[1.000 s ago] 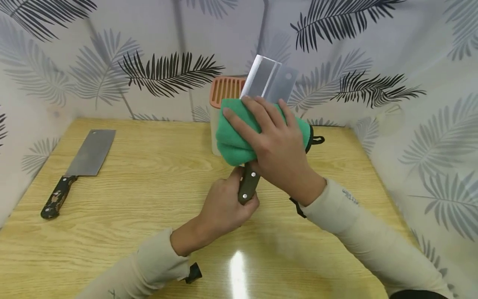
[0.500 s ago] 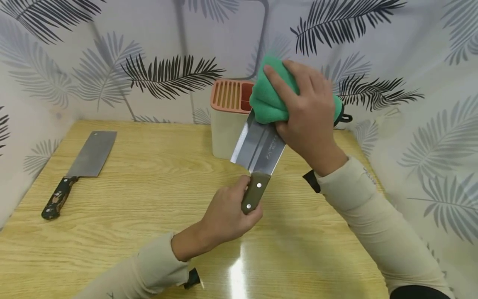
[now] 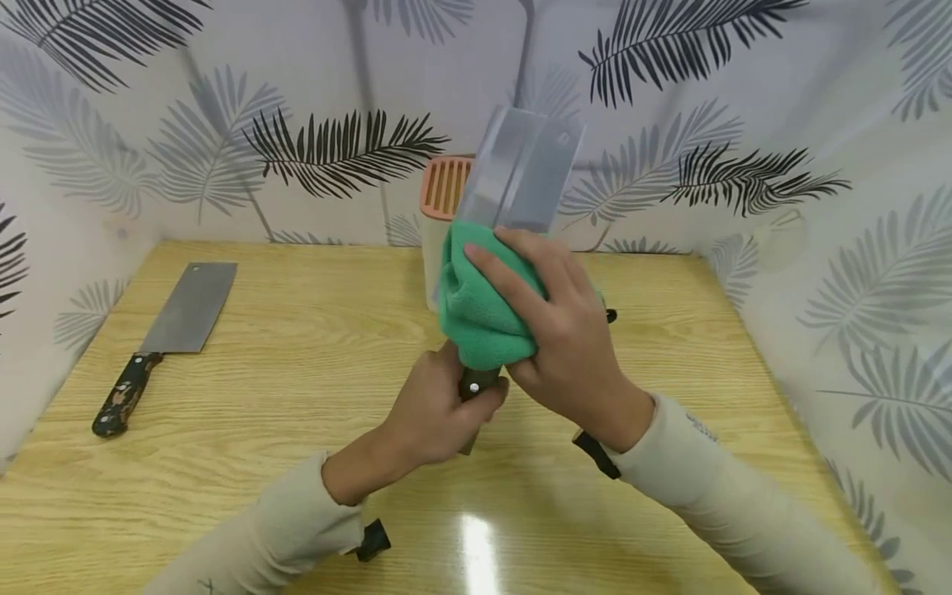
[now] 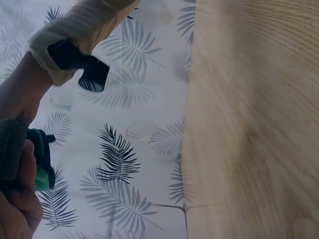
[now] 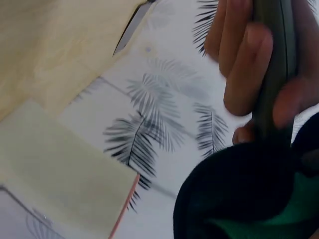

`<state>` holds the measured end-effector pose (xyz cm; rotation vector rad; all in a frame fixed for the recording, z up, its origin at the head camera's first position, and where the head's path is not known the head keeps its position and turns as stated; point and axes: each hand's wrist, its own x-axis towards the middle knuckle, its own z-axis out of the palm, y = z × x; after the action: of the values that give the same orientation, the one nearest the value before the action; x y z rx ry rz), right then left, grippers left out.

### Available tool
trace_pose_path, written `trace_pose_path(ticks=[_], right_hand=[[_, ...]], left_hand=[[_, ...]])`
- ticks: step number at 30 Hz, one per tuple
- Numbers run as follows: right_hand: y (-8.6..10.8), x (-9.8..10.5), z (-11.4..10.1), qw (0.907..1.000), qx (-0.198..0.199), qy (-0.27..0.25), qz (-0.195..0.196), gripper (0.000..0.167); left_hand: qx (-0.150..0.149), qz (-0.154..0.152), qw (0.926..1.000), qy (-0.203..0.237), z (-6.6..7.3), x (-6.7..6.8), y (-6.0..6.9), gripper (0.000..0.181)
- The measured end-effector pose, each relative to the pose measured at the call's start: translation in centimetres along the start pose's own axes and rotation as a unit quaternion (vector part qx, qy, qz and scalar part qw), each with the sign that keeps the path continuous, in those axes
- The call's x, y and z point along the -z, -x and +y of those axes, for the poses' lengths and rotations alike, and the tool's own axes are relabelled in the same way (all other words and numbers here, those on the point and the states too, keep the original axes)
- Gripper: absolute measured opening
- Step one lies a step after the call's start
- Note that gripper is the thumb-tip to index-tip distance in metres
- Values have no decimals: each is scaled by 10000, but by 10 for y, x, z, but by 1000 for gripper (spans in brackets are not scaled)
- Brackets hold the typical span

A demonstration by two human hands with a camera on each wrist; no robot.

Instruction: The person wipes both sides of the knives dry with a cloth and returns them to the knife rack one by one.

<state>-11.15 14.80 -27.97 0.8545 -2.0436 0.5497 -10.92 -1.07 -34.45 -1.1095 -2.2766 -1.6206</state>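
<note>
My left hand (image 3: pixel 427 409) grips the green riveted handle of a cleaver (image 3: pixel 513 178), whose broad steel blade points up and away. In the right wrist view, the left fingers (image 5: pixel 249 69) curl round that handle (image 5: pixel 275 64). My right hand (image 3: pixel 568 330) holds a folded green cloth (image 3: pixel 487 306) against the lower blade, beside the handle, covering that part. The cloth's dark underside (image 5: pixel 234 189) shows close up in the right wrist view. A second cleaver (image 3: pixel 192 306), with a dark mottled handle, lies flat at the table's left.
A cream knife holder (image 3: pixel 434 256) with an orange slotted top stands at the table's back, partly behind the blade and cloth. The wooden table (image 3: pixel 320 314) meets walls hung with leaf-patterned sheeting (image 3: pixel 312 66) at the back and sides.
The cloth in my right hand went up to the blade's far end, then came back down to the handle end. My left hand keeps its grip on the cleaver, which has shifted slightly.
</note>
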Motion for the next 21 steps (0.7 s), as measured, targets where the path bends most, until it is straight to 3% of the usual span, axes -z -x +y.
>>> trace_pose_path(ticks=[3, 5, 9, 12, 16, 19, 21], right_hand=[[7, 0, -9, 9964, -80, -845, 61, 39], [13, -1, -13, 9915, -76, -1290, 116, 35], [20, -3, -14, 9793, -3, -1988, 377, 31], [20, -2, -8, 9803, -35, -1899, 535, 33], [12, -1, 4, 9863, -399, -1428, 720, 32], [9, -3, 10, 9827, -568, -1473, 967, 33], [8, -5, 9, 9791, -490, -1621, 1129, 34]], left_hand=[[-320, 38, 9992, 231, -3, 4, -1, 20], [-457, 59, 9987, 223, -4, 7, -1, 16], [-365, -148, 9987, 324, -3, 11, 0, 14], [-99, -468, 9981, 400, -1, 10, 1, 13], [366, -774, 9949, 531, 1, 4, 2, 24], [615, -766, 9922, 768, 2, 1, 2, 39], [613, -637, 9917, 934, 1, 1, 1, 37]])
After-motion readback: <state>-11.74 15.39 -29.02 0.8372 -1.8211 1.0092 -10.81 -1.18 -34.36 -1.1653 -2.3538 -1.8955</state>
